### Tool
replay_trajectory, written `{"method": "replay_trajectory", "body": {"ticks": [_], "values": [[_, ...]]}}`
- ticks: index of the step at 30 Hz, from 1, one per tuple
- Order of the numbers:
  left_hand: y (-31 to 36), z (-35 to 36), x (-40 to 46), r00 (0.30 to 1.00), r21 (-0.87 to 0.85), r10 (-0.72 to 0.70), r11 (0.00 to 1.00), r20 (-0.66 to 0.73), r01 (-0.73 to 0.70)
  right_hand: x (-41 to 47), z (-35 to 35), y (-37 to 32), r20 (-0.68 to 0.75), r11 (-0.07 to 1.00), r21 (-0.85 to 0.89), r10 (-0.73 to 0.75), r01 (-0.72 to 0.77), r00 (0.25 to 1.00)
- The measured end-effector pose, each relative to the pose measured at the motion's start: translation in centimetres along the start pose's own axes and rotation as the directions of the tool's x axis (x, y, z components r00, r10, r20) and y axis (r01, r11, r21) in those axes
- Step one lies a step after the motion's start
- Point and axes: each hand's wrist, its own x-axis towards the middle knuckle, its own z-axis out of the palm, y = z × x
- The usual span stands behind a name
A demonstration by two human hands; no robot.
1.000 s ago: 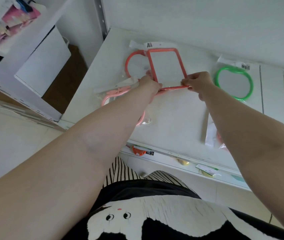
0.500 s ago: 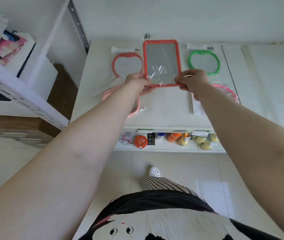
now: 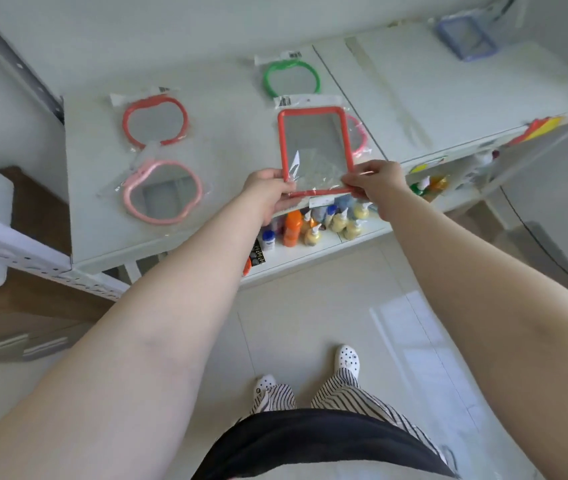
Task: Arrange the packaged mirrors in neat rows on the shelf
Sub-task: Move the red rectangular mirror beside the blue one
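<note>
I hold a red rectangular packaged mirror [image 3: 313, 143] above the front of the white shelf [image 3: 227, 133]. My left hand [image 3: 268, 188] grips its lower left corner and my right hand [image 3: 378, 183] pinches its lower right corner. On the shelf lie a red apple-shaped mirror [image 3: 155, 120], a pale pink apple-shaped mirror [image 3: 163, 192] in front of it, and a green round mirror [image 3: 291, 77] at the back. A bright pink mirror [image 3: 358, 136] is mostly hidden behind the red rectangle. A blue rectangular mirror [image 3: 468, 39] lies at the far right.
A lower shelf [image 3: 310, 247] holds several small bottles in orange, yellow and blue. A perforated metal upright [image 3: 16, 64] rises at the left. Another white rack [image 3: 16, 247] stands at the left. My feet stand on the tiled floor [image 3: 310, 323].
Both hands have pulled the red rectangular mirror back from the rear of the shelf toward the front edge and to the right. The view has tilted down and away.
</note>
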Motion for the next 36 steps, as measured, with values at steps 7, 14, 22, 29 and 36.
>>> {"method": "replay_trajectory", "body": {"ticks": [7,14,22,29,36], "values": [[-2.4,10.6,2.9,0.999,0.118,-0.019,0.993,0.041,0.014,1.5,-10.3,3.0,-0.081,0.995,0.090,0.055,-0.048,0.995],[-4.7,23.4,4.9,0.989,0.177,-0.092,0.982,0.115,0.071,5.6,-22.3,6.4,-0.124,0.998,0.029,0.053,-0.050,0.991],[-5.7,34.0,7.1,1.000,0.213,0.002,0.977,0.011,-0.004,10.4,-31.9,7.2,-0.106,0.998,0.027,0.052,-0.050,0.993],[-3.1,40.2,10.9,0.998,0.270,0.068,0.961,-0.005,-0.064,16.2,-36.4,5.9,-0.134,0.997,0.060,0.061,-0.053,0.989],[-0.4,45.1,17.8,0.998,0.295,0.063,0.953,0.026,-0.068,23.5,-39.6,4.1,-0.194,0.996,0.064,0.075,-0.064,0.978]]}}
